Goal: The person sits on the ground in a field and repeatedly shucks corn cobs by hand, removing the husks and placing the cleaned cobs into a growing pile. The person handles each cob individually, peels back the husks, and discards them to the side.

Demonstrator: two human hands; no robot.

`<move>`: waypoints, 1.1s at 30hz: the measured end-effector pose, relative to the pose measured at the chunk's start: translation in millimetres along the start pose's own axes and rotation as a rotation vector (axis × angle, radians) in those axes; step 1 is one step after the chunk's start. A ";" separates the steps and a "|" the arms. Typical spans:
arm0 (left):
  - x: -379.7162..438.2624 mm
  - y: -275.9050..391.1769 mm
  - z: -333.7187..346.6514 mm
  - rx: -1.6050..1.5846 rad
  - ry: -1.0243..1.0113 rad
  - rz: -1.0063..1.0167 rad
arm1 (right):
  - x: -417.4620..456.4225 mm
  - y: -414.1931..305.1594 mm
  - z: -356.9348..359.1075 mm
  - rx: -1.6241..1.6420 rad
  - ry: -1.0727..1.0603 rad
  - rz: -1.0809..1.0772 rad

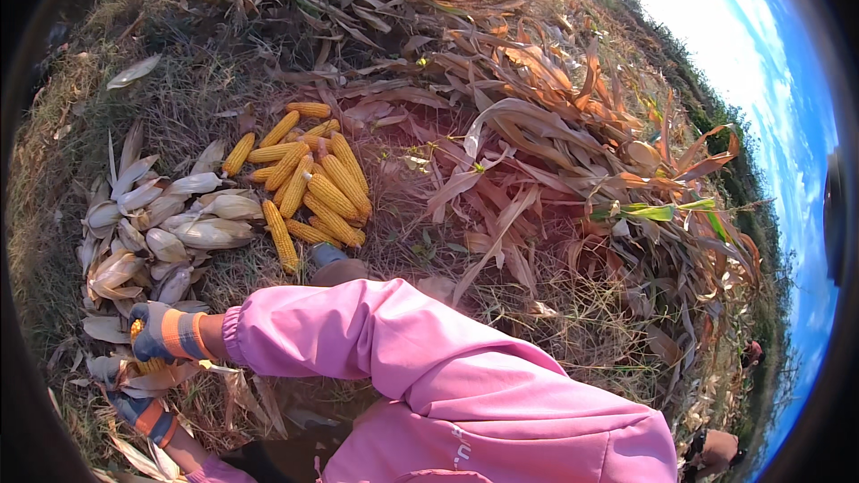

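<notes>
At the lower left, both hands wear grey and orange striped work gloves and are close together. My right hand, on the arm crossing the view in a pink sleeve, is closed on a yellow corn cob with part of its husk peeled back. My left hand, just below it, grips the husked end of that ear; its fingers are partly hidden by the husk. Above the hands lies a heap of ears in pale dry husks. To its right is a pile of bare yellow cobs.
A large heap of dry corn stalks and leaves spreads across the upper middle and right. Dry grass covers the ground. A shoe tip touches the cob pile's near edge. Another person is partly seen at the lower right.
</notes>
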State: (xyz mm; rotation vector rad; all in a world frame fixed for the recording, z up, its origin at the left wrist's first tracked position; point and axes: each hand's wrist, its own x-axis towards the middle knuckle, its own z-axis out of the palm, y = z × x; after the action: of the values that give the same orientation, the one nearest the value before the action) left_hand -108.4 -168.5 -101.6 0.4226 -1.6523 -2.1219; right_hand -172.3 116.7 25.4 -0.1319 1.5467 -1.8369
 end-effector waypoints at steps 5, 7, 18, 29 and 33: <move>17.1 -3.5 -45.6 -0.090 -0.333 0.050 | 34.4 30.6 -15.9 -0.361 -0.170 -0.196; 10.1 -4.2 -44.0 -0.044 -0.223 0.048 | 38.5 30.6 -14.7 -0.666 -0.254 -0.330; 0.9 -1.2 -50.4 -0.136 -0.001 0.062 | -8.4 31.2 -4.3 -1.242 -0.287 -0.349; -15.0 93.5 -53.8 -1.291 0.122 -0.071 | 1.4 26.1 -14.2 -1.183 -0.412 -0.441; -22.2 68.2 -60.2 -1.093 0.210 0.052 | -3.8 23.2 -8.5 -1.187 -0.447 -0.357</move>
State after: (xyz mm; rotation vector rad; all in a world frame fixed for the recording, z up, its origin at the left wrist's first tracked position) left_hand -50.9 -222.3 -50.9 0.2145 -0.2390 -2.4407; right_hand -163.3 125.4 3.7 -1.3161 2.1207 -0.7616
